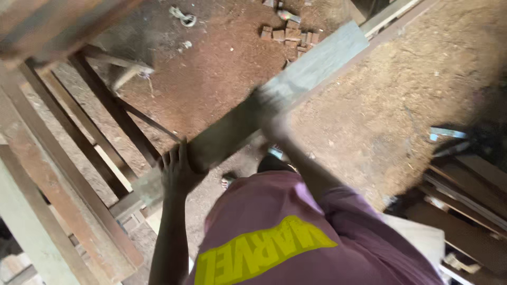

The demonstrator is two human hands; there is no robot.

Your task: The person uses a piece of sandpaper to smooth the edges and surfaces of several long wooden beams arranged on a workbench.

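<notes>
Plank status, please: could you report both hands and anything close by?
Left hand and right hand grip the long grey plank. Plank tilted above dirt floor. Stacked timber beside left hand.

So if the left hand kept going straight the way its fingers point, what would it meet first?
The left hand already grips the long grey plank, fingers pointing up-frame. Past the plank's edge, the dark curved strip over the dirt floor looks nearest, though depth is unclear.
</notes>
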